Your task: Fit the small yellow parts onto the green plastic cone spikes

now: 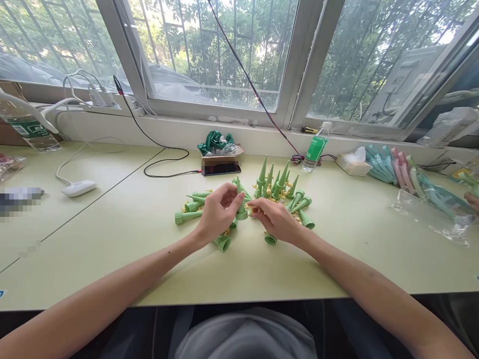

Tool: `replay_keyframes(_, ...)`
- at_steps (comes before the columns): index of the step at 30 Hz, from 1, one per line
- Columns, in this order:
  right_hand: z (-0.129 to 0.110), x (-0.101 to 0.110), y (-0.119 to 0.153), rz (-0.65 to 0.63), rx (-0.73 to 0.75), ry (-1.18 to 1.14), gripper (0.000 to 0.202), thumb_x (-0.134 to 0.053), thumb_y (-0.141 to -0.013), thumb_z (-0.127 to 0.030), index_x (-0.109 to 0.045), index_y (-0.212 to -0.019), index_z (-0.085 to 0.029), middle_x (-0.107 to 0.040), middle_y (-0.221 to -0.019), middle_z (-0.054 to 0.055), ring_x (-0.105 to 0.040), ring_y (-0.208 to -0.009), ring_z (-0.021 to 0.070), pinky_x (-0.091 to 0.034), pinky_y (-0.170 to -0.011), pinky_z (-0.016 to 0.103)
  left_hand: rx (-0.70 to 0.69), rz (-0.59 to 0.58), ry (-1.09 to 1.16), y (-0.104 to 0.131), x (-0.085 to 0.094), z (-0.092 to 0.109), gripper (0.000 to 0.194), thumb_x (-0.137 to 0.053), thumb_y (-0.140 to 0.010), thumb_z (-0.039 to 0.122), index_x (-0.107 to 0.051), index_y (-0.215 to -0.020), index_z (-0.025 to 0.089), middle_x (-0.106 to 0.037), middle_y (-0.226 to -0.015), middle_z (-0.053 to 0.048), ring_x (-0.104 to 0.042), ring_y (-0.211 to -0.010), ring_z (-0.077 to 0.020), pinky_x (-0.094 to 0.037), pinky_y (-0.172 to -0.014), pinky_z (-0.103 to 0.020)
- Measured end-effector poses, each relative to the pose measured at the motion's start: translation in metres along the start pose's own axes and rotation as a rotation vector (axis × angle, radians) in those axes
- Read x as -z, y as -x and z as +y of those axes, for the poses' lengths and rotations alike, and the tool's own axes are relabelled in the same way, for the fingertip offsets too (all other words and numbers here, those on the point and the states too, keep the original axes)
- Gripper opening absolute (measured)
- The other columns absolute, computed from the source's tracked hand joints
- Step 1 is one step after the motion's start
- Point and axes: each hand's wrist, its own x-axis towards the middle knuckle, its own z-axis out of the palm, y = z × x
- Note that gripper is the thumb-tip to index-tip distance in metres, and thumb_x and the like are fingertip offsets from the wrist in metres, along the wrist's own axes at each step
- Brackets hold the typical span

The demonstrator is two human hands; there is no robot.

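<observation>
Left fingers (235,203) pinch green cone (241,214); tissue (359,154) pokes from box (352,167).

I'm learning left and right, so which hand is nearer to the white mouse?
Left. The left hand is to the right of the white mouse, holding a green cone; the right hand is farther right.

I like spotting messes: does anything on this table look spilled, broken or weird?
I see nothing spilled or broken. The green cones look messy, though: some stand up, others lie on their sides.
</observation>
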Motion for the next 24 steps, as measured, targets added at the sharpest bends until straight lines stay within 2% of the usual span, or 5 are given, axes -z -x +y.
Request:
replay_keyframes(13,-0.0003,-0.0003,-0.0009,0.024,0.024,0.014,0.016,-0.045,-0.102,-0.028,-0.055,-0.108,-0.018,-0.067,-0.08,0.005,-0.061,-0.065,0.0138,-0.045,-0.06,0.023,-0.055,-0.009,-0.057,0.0021,0.0003,-0.0012,0.023,-0.065,-0.088,0.038,-0.054,-0.083,0.018,-0.05,-0.069,0.002,-0.046,-0.06,-0.0095,-0.039,-0.054,-0.022)
replay_keyframes(24,0.0001,0.002,-0.0003,-0.057,-0.032,0.037,0.027,-0.037,-0.104,-0.031,-0.048,-0.082,-0.019,-0.048,-0.061,-0.003,-0.04,-0.051,0.0095,-0.031,-0.052,0.022,-0.114,-0.059,-0.132,0.0062,-0.0012,-0.0071,0.02,-0.063,-0.089,0.036,-0.053,-0.085,0.019,-0.054,-0.07,0.002,-0.051,-0.061,-0.0104,-0.043,-0.056,-0.023)
